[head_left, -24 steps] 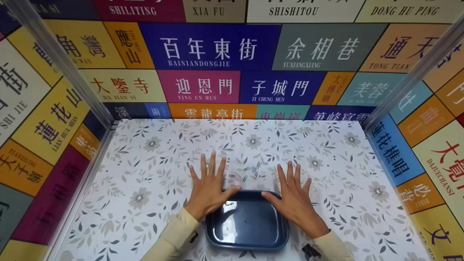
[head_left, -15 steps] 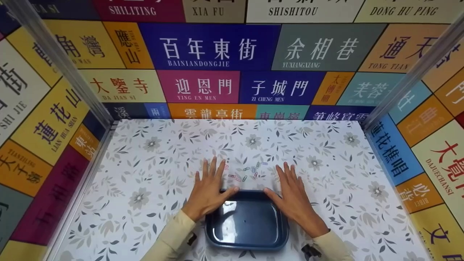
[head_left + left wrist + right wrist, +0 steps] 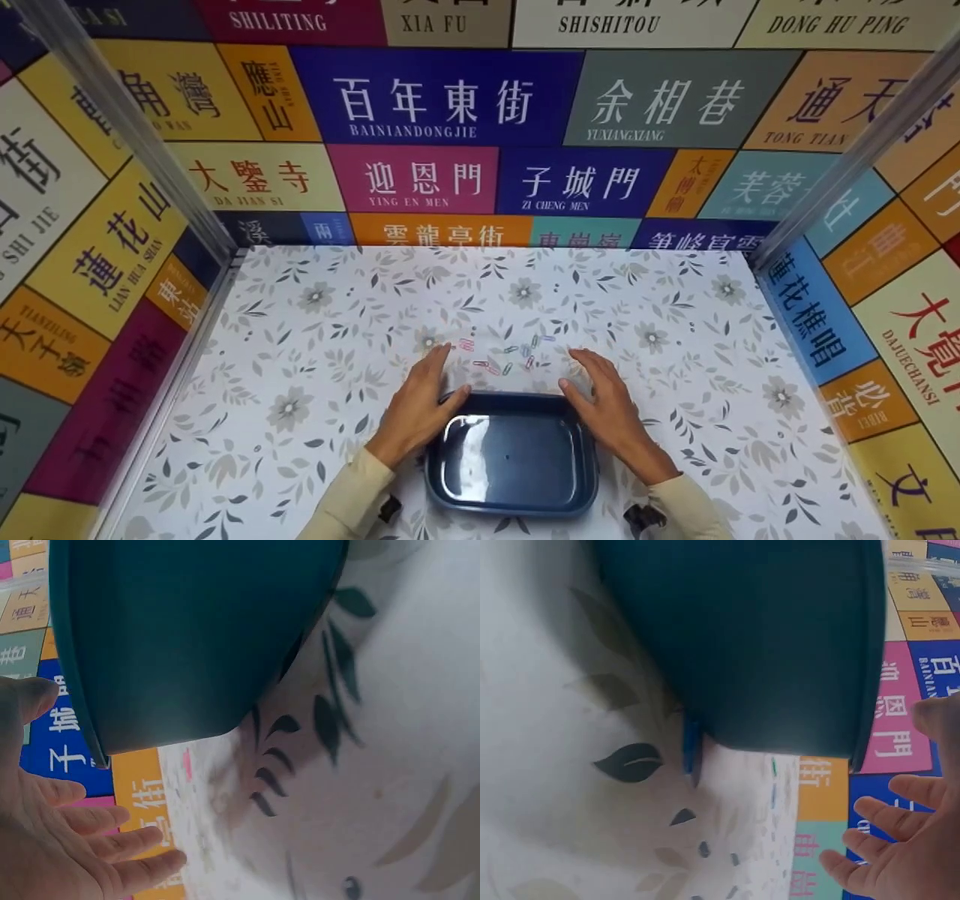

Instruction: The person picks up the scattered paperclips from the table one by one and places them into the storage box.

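Observation:
A dark blue rectangular tray sits on the flowered table near the front edge, with nothing in it. My left hand is raised beside the tray's far left corner, fingers straight and slightly bent, thumb by the rim. My right hand mirrors it at the far right corner. Neither hand holds anything. Several small coloured paper clips lie scattered on the table just beyond the tray, between the fingertips. The left wrist view shows the tray's side and my open palm; the right wrist view shows the tray and spread fingers.
The flowered tabletop is enclosed by walls covered in coloured street-name signs at the back, left and right. Metal posts stand at the back corners.
Both hands have lifted off the table and drawn back toward the tray, their fingers going from flat and spread to slightly bent. The tray and clips have not moved.

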A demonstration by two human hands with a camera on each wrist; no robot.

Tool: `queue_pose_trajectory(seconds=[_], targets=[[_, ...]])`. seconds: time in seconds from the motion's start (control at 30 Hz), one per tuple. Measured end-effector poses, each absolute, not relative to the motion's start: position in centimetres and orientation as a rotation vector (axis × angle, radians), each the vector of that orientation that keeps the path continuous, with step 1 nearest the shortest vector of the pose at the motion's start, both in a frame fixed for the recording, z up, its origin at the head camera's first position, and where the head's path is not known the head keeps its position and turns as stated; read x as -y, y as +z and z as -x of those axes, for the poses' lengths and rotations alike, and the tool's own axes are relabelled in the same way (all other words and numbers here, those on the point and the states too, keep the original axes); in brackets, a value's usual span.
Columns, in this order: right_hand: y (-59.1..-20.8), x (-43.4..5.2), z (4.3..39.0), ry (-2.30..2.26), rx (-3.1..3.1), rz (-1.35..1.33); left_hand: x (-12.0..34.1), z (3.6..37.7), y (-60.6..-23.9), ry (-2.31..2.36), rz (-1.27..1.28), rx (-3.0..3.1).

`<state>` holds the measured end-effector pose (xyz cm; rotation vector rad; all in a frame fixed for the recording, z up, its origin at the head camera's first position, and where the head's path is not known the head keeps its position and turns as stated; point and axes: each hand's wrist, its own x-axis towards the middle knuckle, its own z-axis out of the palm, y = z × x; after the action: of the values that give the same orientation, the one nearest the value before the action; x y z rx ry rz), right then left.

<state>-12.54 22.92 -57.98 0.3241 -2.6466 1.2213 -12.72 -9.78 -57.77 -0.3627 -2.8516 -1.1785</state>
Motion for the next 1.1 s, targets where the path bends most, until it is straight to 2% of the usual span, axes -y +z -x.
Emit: queue_pose_trajectory(seconds=[0.17, 0.53, 1.1], targets=[[-58.6, -23.4, 12.8, 1.31, 2.616, -0.313, 10.1, 12.1, -58.3, -1.394, 0.325, 2.791], [-59.6, -23.8, 13.3, 1.328, 2.567, -0.313, 11.6, 9.9, -59.8, -1.74, 0.415, 2.601], [-60.2, -24.2, 13.7, 1.392, 2.561, -0.273, 11.2, 5.5, -61.1, -2.026, 0.213, 2.563]])
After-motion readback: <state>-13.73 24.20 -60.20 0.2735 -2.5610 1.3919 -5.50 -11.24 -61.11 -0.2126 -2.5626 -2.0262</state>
